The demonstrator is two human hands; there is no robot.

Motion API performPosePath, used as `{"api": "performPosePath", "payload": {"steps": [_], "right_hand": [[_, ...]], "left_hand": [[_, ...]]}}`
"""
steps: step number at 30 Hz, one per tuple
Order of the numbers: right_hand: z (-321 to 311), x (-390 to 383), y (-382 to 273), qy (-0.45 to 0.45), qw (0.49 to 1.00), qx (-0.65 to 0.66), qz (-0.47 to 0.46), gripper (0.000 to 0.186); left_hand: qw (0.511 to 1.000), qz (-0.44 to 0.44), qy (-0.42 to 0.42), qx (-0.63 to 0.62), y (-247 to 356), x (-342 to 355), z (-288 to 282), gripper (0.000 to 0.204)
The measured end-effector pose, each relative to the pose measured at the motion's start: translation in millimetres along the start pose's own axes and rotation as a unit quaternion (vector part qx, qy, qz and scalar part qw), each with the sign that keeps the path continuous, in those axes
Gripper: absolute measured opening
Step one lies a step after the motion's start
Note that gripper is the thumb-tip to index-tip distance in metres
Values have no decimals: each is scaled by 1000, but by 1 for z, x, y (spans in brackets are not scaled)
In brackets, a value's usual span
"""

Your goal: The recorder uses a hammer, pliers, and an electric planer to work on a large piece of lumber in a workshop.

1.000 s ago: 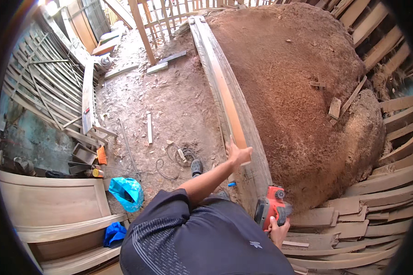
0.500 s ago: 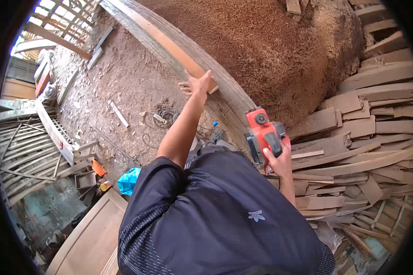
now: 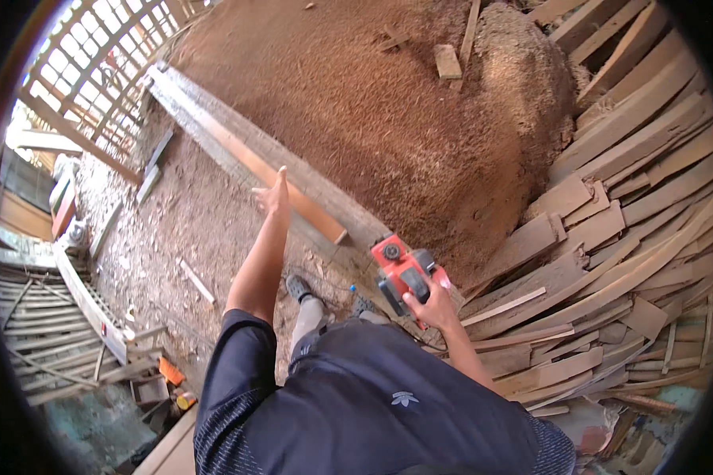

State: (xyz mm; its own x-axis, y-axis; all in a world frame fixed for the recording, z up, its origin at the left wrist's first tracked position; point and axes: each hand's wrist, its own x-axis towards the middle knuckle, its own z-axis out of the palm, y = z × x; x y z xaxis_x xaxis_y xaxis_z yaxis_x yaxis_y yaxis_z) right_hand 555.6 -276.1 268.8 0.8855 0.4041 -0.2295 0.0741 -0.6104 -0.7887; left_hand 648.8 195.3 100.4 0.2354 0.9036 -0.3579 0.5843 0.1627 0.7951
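Observation:
A long, narrow reddish-brown board point(image 3: 313, 214) lies lengthwise on a thick grey wooden beam point(image 3: 356, 224). My left hand point(image 3: 273, 195) reaches out to the board's left side, a little way up from its near end. Its fingers are spread, and I cannot tell whether they touch the wood. In my right hand point(image 3: 437, 307) is a red and black electric hand planer point(image 3: 396, 261), gripped by its rear handle. The planer is at the near end of the beam, beyond the board's end; whether it rests on the beam is unclear.
A large heap of brown wood shavings point(image 3: 388, 119) rises beyond the beam. Stacked rough planks point(image 3: 610, 237) fill the right side. On the left are a slatted wooden frame point(image 3: 47, 332), a loose stick point(image 3: 196, 281) and an orange object point(image 3: 170, 370). My feet stand beside the beam.
My left hand has shifted from the board's near end farther up along it, its fingers opening out. The planer stays in my right hand. The view has turned and moved right.

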Motion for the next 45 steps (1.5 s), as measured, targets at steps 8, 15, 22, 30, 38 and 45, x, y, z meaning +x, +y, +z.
{"api": "performPosePath", "payload": {"steps": [8, 15, 22, 30, 38, 45], "right_hand": [[-106, 138, -46, 20, 999, -10, -44, 52], [-108, 502, -48, 141, 976, -93, -137, 43], [-111, 750, -95, 243, 959, -101, 105, 51], [-139, 797, -82, 214, 949, -158, 169, 66], [-159, 634, -144, 398, 840, -259, -264, 42], [-173, 517, -162, 282, 941, 174, -62, 55]], "left_hand": [[988, 45, 10, 150, 80, -65, 1, 105], [986, 38, 55, 155, 71, -55, 3, 100], [978, 76, 97, 165, 53, -49, 11, 95], [981, 79, 64, 165, 72, -56, 21, 96], [967, 154, 123, 159, 42, -44, 20, 97], [989, 3, 27, 146, 80, -63, 1, 99]]}}
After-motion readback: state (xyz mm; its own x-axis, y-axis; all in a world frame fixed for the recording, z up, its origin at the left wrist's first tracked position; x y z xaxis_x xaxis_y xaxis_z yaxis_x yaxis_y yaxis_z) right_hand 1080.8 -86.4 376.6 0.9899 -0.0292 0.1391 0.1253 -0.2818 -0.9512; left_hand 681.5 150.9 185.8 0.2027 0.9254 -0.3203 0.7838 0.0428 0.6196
